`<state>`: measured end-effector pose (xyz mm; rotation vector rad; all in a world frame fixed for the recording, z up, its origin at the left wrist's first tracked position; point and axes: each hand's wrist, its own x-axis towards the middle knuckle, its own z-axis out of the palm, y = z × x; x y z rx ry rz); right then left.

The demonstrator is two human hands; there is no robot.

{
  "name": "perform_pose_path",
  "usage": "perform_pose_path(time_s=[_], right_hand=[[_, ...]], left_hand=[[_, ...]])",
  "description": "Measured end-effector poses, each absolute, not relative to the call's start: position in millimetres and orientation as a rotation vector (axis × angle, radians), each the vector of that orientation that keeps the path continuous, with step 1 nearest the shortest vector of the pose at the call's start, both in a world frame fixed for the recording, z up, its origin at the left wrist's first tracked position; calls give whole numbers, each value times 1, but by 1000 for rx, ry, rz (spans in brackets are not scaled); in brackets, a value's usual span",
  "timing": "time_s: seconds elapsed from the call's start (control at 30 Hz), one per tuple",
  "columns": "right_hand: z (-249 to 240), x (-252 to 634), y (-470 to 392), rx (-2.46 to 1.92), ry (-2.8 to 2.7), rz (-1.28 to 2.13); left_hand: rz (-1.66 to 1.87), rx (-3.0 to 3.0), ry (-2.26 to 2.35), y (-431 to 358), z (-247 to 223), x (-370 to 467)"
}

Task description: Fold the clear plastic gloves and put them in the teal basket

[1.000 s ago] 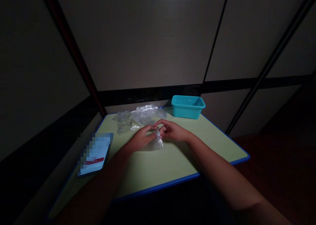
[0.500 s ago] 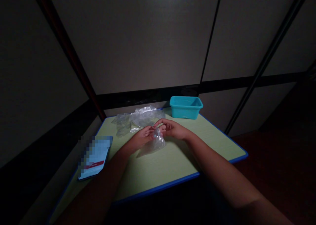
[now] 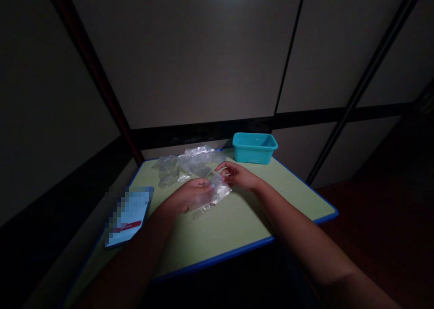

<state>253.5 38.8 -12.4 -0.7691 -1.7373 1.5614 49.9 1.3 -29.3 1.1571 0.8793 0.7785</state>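
A small clear plastic bag (image 3: 221,190) is stretched between my two hands above the middle of the table. My left hand (image 3: 195,191) is closed on the bag's left side, thumb on top. At the bag's upper right edge, my right hand (image 3: 237,175) pinches it between thumb and fingers. The bag's lower part hangs toward me and looks crinkled and shiny. Whether anything lies inside it I cannot tell. Just beyond my hands, a heap of clear plastic bags (image 3: 200,161) lies crumpled on the table.
The pale green table (image 3: 217,236) has a blue edge. A turquoise plastic basket (image 3: 255,154) stands at its back right. At the left lies a flat light-blue item with a red band (image 3: 132,226), partly blurred out. Dark wall panels (image 3: 203,56) rise behind the table.
My left hand has moved slightly left and down, and its fingers have closed over the bag. The small bag is now spread wider. My right hand has hardly moved.
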Motion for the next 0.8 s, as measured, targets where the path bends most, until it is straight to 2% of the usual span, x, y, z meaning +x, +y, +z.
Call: perform_pose_path(time_s=[0.47,0.8], right_hand=[[-25,235,40,-1406,-1821,1043],[-22,237,39,-1391,-2069,419]], left_hand=[[855,1168,1000,-5,-28,61],[825,1205,1034,-6,-31,65]])
